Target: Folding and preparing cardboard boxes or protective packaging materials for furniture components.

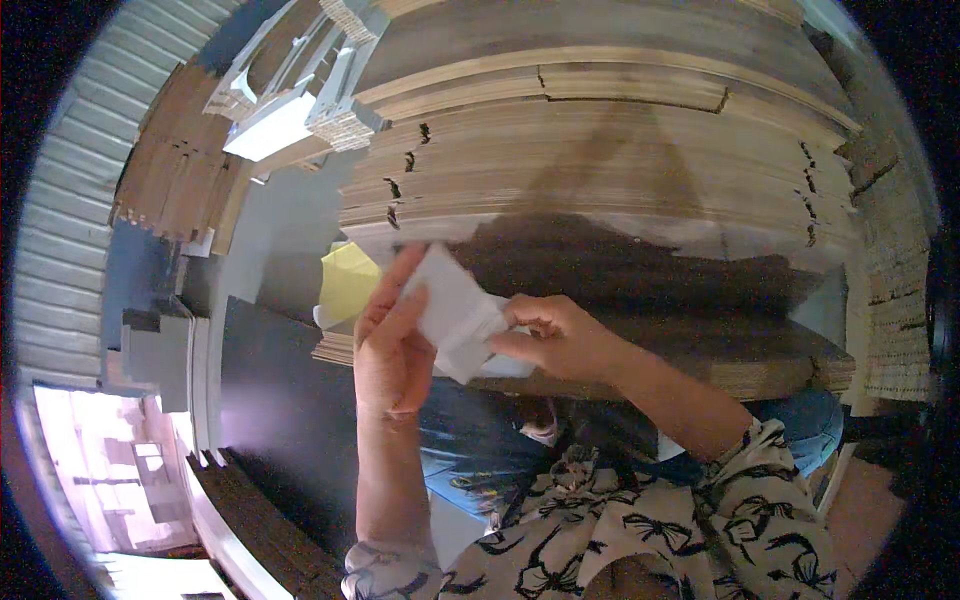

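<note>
Small white paper sheets (445,300), stacked or folded together, are held up in front of me over flat cardboard. My left hand (395,345) grips them from the left, thumb on top and fingers behind. The thumb and fingers of my right hand (560,335) pinch the papers' right edge. More white paper shows just below the right fingertips; whether it is a separate sheet I cannot tell. Beneath both hands lies a low stack of flat cardboard (690,355). A yellow sheet (347,280) lies to the left of my left hand.
A tall pile of flattened cardboard boxes (610,160) rises just beyond my hands. More cardboard stacks stand at the right (900,320) and far left (180,150). White-topped cardboard (270,127) lies at the back left. A corrugated metal wall (75,220) runs along the left.
</note>
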`<state>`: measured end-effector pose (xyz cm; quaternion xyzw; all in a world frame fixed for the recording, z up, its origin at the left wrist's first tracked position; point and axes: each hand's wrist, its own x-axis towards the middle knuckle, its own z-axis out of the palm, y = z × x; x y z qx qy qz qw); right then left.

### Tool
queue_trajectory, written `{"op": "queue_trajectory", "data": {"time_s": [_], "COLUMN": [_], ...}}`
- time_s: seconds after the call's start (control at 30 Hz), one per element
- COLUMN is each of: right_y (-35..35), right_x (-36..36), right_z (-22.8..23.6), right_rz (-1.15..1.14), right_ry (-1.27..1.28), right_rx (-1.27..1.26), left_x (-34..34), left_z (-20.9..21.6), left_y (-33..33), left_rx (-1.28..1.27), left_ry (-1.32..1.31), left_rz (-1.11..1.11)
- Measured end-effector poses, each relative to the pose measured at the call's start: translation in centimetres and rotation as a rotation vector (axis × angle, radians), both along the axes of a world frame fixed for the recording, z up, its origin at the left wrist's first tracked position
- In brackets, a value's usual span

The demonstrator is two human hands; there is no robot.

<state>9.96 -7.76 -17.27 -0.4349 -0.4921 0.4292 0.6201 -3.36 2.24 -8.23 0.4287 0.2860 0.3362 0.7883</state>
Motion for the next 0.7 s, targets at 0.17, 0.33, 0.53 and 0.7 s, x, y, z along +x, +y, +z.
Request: {"op": "queue_trajectory", "data": {"time_s": [0.17,0.33,0.53,0.7], "right_y": [-1.1,-1.0,-0.5,-1.7], "right_x": [1.3,0.9,2.2,3.0], "right_z": [1.0,2.5,2.4,1.5], "right_rz": [0.050,-0.261,-0.472,-0.562], "right_ry": [-0.222,-0.308,-0.589,-0.707], "right_rx": [-0.229,-0.072,0.267,0.317], "left_x": [-0.8,-0.7,0.2,1.7], "left_z": [-0.1,-1.2,-0.6,-0.9], "left_y": [-1.7,-1.8,-2.4,-3.0], "left_rx": [0.290,0.311,0.394,0.555], "left_ry": [0.280,0.416,0.478,0.597], "left_rz": [-0.193,-0.278,-0.330,-0.417]}}
